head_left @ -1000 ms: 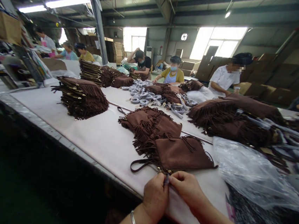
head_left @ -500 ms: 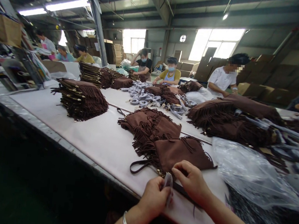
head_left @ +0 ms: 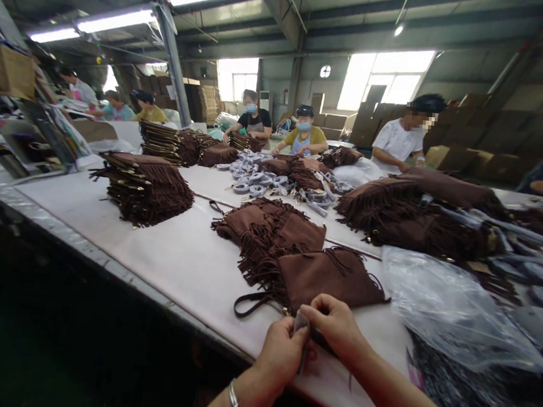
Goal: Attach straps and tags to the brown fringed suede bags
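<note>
At the table's near edge, my left hand (head_left: 282,350) is closed around a strap end in greyish plastic wrapping (head_left: 301,323). My right hand (head_left: 332,321) pinches the top of that wrapping with thumb and forefinger; the exact spot is partly hidden by the fingers. Just beyond both hands lies a brown fringed bag (head_left: 326,276), flat on the table. Its dark wrist loop (head_left: 249,305) sticks out to the left, beside a small gold-coloured clasp. More fringed bags (head_left: 269,229) overlap behind it.
A stack of fringed bags (head_left: 145,188) stands on the left of the white table (head_left: 174,258). Plastic-wrapped straps (head_left: 259,180) lie mid-table. Clear plastic sheeting (head_left: 453,307) and a larger bag pile (head_left: 409,217) are on the right. Several co-workers sit or stand beyond.
My right hand has moved slightly left and down, its fingertips now meeting the wrapping in my left hand. Across the table, a co-worker has lowered a hand from the head.
</note>
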{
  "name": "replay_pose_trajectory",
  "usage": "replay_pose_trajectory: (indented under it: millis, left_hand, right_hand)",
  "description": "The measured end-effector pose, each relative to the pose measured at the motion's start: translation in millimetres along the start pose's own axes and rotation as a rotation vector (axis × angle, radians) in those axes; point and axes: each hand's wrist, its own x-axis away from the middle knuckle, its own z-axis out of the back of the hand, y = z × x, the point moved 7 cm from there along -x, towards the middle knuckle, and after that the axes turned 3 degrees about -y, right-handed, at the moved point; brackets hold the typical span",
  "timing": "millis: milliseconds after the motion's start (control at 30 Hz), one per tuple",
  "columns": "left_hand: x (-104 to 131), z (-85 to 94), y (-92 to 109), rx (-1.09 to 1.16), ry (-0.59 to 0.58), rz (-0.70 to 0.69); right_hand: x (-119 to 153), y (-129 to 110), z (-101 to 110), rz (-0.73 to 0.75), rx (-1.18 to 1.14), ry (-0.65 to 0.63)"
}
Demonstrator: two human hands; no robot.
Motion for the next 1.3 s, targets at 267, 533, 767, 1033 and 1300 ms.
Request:
replay_pose_trajectory:
  millis: [267,533,767,1033,1300]
  left_hand:
    - [9.8,-3.2,-9.2,0.326,-0.177,0.205]
    - [10.5,-2.7,-11.2,0.258,-0.099,0.198]
    - [-8.0,-2.2,-13.4,0.167,0.128,0.058]
    - [0.7,-1.8,-14.5,0.225,0.036,0.152]
    - [3.4,6.2,-4.6,-0.054,-0.010,0.013]
  right_hand:
    - [15.6,21.6,-2.7,-0.044,0.080,-0.180]
    - [9.8,34.5,-10.5,-0.146,-0.018,-0.039]
    - [7.3,43.4,-12.3,-0.132,0.023,0.034]
    - [17.9,18.4,-1.2,0.195,0.076,-0.055]
    - [32.3,-16.3,-10.0,0.758,0.548,-0.215]
